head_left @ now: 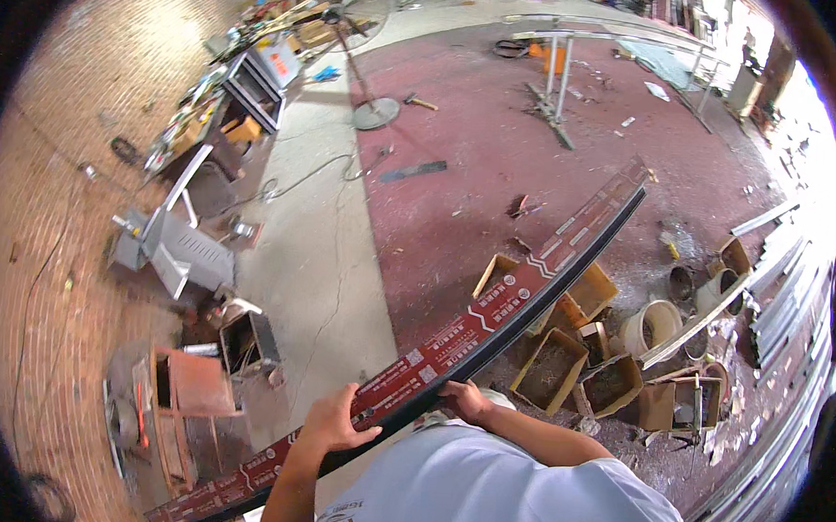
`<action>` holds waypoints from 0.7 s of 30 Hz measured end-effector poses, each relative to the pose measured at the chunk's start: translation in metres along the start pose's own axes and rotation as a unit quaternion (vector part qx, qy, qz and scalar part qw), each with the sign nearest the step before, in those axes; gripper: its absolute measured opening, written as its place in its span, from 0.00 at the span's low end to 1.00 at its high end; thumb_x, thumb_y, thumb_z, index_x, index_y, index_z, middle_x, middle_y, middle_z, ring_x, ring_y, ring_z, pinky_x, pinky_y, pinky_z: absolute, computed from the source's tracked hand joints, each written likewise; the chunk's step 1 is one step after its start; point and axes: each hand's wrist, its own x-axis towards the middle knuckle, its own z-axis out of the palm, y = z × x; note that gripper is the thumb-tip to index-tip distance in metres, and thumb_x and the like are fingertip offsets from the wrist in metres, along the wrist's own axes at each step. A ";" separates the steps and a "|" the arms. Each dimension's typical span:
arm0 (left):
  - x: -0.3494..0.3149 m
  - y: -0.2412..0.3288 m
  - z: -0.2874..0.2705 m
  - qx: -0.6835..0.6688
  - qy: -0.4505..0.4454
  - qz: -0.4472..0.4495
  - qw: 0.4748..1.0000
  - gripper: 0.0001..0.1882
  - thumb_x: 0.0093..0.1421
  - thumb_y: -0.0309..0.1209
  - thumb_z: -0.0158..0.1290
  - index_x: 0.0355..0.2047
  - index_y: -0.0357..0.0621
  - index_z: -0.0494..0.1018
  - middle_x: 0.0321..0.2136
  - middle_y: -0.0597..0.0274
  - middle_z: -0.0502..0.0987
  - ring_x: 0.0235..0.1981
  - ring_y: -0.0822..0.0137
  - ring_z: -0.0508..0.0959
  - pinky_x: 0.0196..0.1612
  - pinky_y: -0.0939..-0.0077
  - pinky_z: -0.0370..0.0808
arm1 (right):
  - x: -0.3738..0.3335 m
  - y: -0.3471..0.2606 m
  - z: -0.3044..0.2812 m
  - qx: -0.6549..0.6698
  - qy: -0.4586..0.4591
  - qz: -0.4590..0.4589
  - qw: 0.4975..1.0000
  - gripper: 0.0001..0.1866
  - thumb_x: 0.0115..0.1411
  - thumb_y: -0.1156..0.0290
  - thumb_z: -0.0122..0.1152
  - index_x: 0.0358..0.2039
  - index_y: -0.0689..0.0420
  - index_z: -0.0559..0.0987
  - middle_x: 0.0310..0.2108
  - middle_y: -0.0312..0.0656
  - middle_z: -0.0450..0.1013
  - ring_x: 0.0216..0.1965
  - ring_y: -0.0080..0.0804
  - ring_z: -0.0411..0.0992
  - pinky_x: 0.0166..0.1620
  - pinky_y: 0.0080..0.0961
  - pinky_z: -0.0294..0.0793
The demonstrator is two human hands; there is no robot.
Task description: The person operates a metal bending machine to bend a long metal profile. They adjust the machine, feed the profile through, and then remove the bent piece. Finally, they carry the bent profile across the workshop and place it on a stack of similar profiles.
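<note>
A long dark red strip with a black edge (521, 285) runs from the lower left up to the right, well above the floor. My left hand (334, 417) grips it near its lower part, fingers curled over the red face. Close to my chest, my right hand (466, 398) holds its black edge. The strip's far end reaches over the red floor at the upper right. My white shirt fills the bottom of the view.
Several open cardboard boxes (549, 367) and buckets (651, 325) lie under the strip at right. Metal rails (784, 318) are stacked along the right edge. A metal frame stand (560, 79) is far ahead. A grey machine (178, 244) and a rusty table (194, 382) stand by the brick wall at left.
</note>
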 end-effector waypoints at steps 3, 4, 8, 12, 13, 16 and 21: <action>0.057 -0.029 -0.048 -0.016 -0.013 0.046 0.999 0.41 0.41 0.52 0.66 0.49 0.40 0.65 0.33 0.49 0.78 0.35 0.47 0.79 0.40 0.58 0.75 | 0.029 -0.045 0.033 -0.015 -0.022 -0.025 0.999 0.18 0.61 0.71 0.49 0.50 0.63 0.73 0.47 0.46 0.74 0.47 0.43 0.72 0.48 0.41 0.73; 0.078 -0.039 -0.064 -0.009 -0.022 0.063 0.998 0.41 0.41 0.51 0.66 0.49 0.40 0.65 0.33 0.49 0.78 0.35 0.47 0.79 0.40 0.58 0.75 | 0.041 -0.060 0.044 -0.006 -0.026 -0.032 0.999 0.19 0.59 0.72 0.50 0.51 0.63 0.72 0.49 0.46 0.72 0.49 0.44 0.71 0.51 0.42 0.71; 0.170 -0.064 -0.093 0.008 -0.044 0.108 0.993 0.42 0.39 0.52 0.67 0.49 0.38 0.66 0.34 0.47 0.78 0.36 0.46 0.79 0.41 0.57 0.75 | 0.098 -0.095 0.069 0.026 -0.045 -0.060 0.997 0.24 0.57 0.70 0.48 0.55 0.62 0.69 0.54 0.45 0.70 0.55 0.46 0.66 0.58 0.44 0.64; 0.279 -0.086 -0.105 0.050 -0.085 0.151 0.984 0.41 0.41 0.55 0.65 0.47 0.39 0.66 0.34 0.44 0.77 0.36 0.44 0.78 0.42 0.56 0.75 | 0.175 -0.124 0.067 0.041 0.009 -0.045 0.998 0.21 0.58 0.67 0.47 0.51 0.61 0.73 0.49 0.44 0.72 0.48 0.40 0.69 0.48 0.38 0.68; 0.311 -0.090 -0.110 0.066 -0.106 0.152 0.981 0.41 0.41 0.55 0.65 0.47 0.39 0.66 0.34 0.44 0.77 0.37 0.44 0.78 0.42 0.55 0.75 | 0.194 -0.137 0.063 0.063 -0.018 -0.082 0.994 0.18 0.60 0.66 0.47 0.47 0.59 0.76 0.43 0.43 0.75 0.41 0.35 0.72 0.44 0.31 0.68; 0.392 -0.089 -0.122 0.089 -0.187 0.166 0.964 0.46 0.43 0.58 0.61 0.53 0.36 0.62 0.41 0.40 0.76 0.43 0.43 0.77 0.47 0.55 0.74 | 0.236 -0.181 0.045 0.071 0.028 -0.033 0.997 0.22 0.60 0.64 0.44 0.51 0.61 0.73 0.47 0.45 0.74 0.45 0.40 0.72 0.52 0.38 0.69; 0.539 -0.069 -0.152 0.080 -0.178 0.273 0.942 0.45 0.44 0.58 0.61 0.53 0.37 0.63 0.43 0.43 0.76 0.44 0.46 0.77 0.47 0.56 0.74 | 0.297 -0.273 0.024 0.153 0.040 -0.119 0.980 0.25 0.58 0.67 0.42 0.54 0.62 0.70 0.51 0.50 0.71 0.49 0.47 0.71 0.55 0.44 0.68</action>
